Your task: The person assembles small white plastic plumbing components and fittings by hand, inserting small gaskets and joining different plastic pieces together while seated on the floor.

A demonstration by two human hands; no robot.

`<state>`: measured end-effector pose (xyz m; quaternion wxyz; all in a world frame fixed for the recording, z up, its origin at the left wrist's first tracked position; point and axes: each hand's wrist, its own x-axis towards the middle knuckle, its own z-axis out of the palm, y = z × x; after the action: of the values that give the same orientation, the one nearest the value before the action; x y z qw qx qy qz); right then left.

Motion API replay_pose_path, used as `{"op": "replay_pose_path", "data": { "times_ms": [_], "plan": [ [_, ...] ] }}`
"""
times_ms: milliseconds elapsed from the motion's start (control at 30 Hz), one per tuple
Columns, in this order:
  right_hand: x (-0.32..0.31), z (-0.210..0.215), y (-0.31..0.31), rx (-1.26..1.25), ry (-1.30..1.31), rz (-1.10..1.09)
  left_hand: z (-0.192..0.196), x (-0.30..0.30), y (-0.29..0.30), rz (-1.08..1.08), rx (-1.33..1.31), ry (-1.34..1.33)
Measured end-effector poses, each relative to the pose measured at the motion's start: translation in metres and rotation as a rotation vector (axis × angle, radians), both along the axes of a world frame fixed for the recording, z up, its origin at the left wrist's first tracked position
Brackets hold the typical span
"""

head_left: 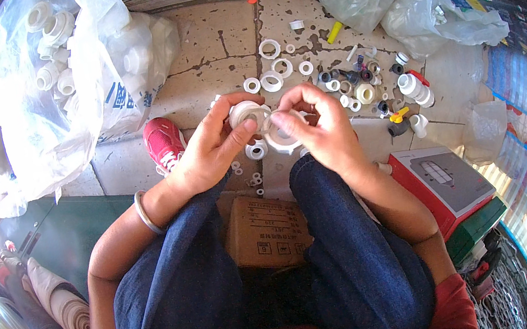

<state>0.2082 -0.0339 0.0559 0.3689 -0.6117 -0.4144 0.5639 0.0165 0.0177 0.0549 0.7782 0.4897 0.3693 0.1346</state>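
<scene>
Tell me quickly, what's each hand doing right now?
Left hand: closed around a white plastic pipe fitting.
Right hand: closed, pinching a white plastic ring between thumb and fingers.

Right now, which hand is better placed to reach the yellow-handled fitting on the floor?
Probably the right hand: the yellow-handled fitting lies out on that side, nearer to it. It holds a white ring, though; the left hand, holding a white fitting, is farther away.

White fittings [245, 112] in both hands [211, 139]
</scene>
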Motion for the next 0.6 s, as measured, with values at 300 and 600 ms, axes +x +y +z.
{"op": "replay_pose_path", "data": {
  "times_ms": [300,600],
  "plan": [
    [0.013,-0.004,-0.003,-0.194,0.383,-0.002,0.003,-0.001,0.002,0.070,-0.156,-0.118],
    [0.004,-0.004,-0.001,-0.126,0.079,0.068,0.002,0.000,-0.001,0.026,-0.216,-0.134]
  ]
}}
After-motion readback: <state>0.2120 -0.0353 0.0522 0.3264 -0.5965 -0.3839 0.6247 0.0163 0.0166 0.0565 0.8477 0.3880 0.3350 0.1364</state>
